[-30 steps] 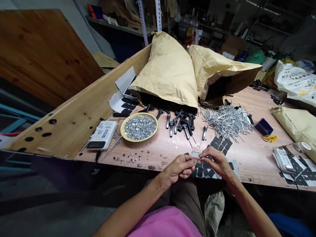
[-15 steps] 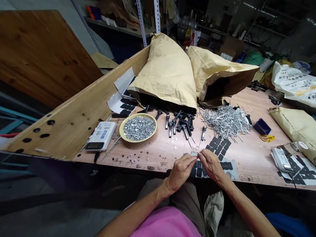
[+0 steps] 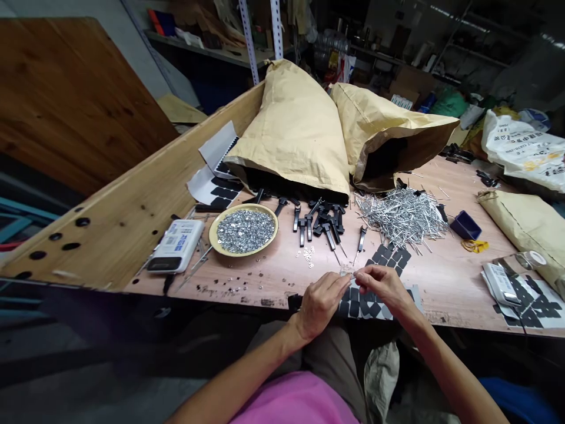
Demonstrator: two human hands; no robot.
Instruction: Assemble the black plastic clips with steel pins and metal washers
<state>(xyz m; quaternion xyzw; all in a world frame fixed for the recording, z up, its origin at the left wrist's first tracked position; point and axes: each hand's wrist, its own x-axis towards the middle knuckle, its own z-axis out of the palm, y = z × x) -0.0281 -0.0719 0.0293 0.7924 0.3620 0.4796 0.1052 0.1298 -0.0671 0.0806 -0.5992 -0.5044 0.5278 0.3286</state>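
My left hand (image 3: 321, 300) is closed near the table's front edge. A black plastic piece (image 3: 295, 302) pokes out from under its heel; the rest is hidden by the palm. Close to its fingertips, my right hand (image 3: 383, 285) pinches something too small to make out. Beneath both hands lies a grey backing sheet with black pads (image 3: 373, 309). Just beyond are a black-handled piece with a thin metal rod (image 3: 361, 240), a heap of similar black pieces (image 3: 326, 221) and a few small pale washers (image 3: 308, 256). A yellow bowl (image 3: 212, 238) of small metal washers stands to the left.
Metal rods (image 3: 401, 218) are piled at right centre, by a small dark blue box (image 3: 466, 226) and yellow bands (image 3: 474, 245). Paper sacks (image 3: 295, 129) stand behind. White devices sit at left (image 3: 176, 246) and right (image 3: 501, 284). A wooden board (image 3: 132, 206) borders the left.
My right hand has shifted slightly right, its fingertips a little apart from the left ones. My left hand has turned slightly, and more of the black piece shows beneath it.
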